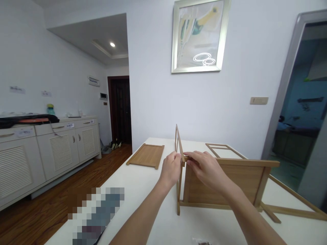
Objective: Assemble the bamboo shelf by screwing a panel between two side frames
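My left hand (170,169) is closed around the edge of a narrow wooden frame (179,143), which stands upright on the white table and is seen nearly edge-on. Against its right side stands a solid wooden panel (237,180), set on its long edge. My right hand (205,168) has its thumb and fingers bent together over the panel's top rail, close to the corner where panel and frame meet. The fingertips hide part of that joint, so I cannot tell whether a small part is between them.
Flat on the white table (143,211) lie another wooden panel (146,154) at the back left and open wooden frames (293,211) at the right. A blurred dark item (102,214) lies front left, a small plastic bag (204,242) at the front edge. White cabinets (63,146) stand left.
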A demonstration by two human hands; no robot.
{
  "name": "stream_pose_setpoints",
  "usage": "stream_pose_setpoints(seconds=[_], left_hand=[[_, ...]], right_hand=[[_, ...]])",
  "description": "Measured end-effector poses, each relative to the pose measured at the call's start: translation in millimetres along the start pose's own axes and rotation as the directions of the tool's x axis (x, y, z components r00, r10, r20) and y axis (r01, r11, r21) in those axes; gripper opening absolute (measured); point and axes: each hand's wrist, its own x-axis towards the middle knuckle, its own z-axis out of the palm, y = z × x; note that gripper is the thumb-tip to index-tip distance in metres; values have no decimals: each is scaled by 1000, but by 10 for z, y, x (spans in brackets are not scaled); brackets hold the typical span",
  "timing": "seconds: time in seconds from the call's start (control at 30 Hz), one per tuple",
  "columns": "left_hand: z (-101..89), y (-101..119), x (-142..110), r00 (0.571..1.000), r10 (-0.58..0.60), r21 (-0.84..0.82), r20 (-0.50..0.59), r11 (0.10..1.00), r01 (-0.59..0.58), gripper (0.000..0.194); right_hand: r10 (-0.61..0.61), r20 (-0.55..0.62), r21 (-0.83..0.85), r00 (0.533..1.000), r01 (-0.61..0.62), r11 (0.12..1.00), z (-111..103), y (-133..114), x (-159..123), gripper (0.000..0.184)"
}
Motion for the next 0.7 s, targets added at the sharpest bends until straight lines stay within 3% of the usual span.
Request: stream_pose_setpoints(seconds=[0.27, 0.4, 0.6, 0.7], left_hand=[[-68, -13, 45, 991, 98, 94, 97, 990, -107, 31], [-134, 13, 27, 975, 144, 105, 171, 981, -163, 19], [-169, 57, 36, 963, 122, -77, 239, 991, -107, 5], [-170, 69, 53, 979, 68, -108, 192, 993, -48, 4]], right_hand=[[28, -8, -25, 1000, -29, 999, -1, -27, 2, 32], [53, -13, -7, 998, -53, 999, -17, -47, -6, 33], [51, -30, 10, 998, -51, 999, -11, -36, -20, 33], [49, -34, 21, 998, -48, 999, -1, -20, -27, 33]])
